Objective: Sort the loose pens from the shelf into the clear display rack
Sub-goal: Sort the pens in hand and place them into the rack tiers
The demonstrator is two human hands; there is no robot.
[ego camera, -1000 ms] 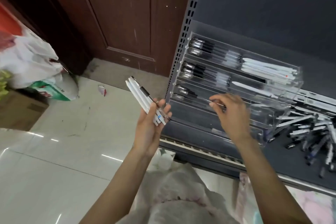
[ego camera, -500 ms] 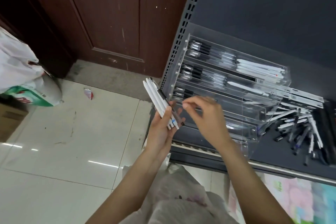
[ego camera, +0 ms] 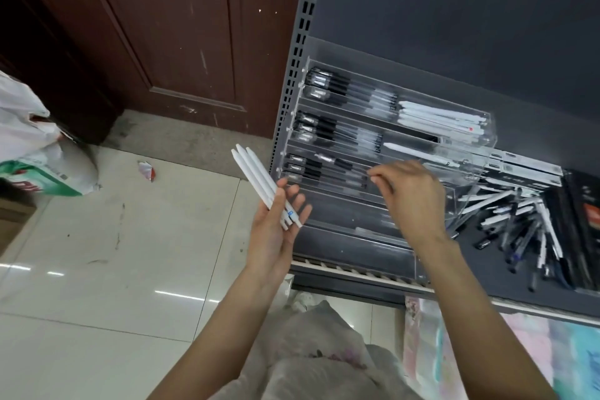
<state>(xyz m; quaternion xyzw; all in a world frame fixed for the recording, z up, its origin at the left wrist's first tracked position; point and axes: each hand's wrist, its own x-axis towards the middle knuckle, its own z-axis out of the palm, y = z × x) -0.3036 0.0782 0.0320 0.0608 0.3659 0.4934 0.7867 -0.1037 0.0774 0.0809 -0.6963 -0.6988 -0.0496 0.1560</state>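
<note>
The clear display rack (ego camera: 487, 135) stands in stepped tiers on the dark shelf (ego camera: 487, 273). Its upper tiers hold black-grip pens at the left and white pens (ego camera: 438, 117) at the right. My left hand (ego camera: 276, 230) is left of the rack, palm up, and holds three white pens (ego camera: 256, 177) that point up and away. My right hand (ego camera: 412, 201) reaches over the third tier. Its fingertips pinch the end of a black-and-clear pen (ego camera: 341, 163), which lies along that tier. Several loose pens (ego camera: 519, 221) lie in a heap on the shelf to the right.
A perforated shelf upright (ego camera: 300, 52) borders the rack on the left, with a brown door (ego camera: 181, 26) behind it. White plastic bags (ego camera: 29, 140) sit on the tiled floor (ego camera: 130, 253) at far left. Boxed stock (ego camera: 584, 204) lies at the shelf's right end.
The black pen has left the bundle in my left hand, where only white pens remain. My right hand came to the bundle, then moved back over the rack's third tier.
</note>
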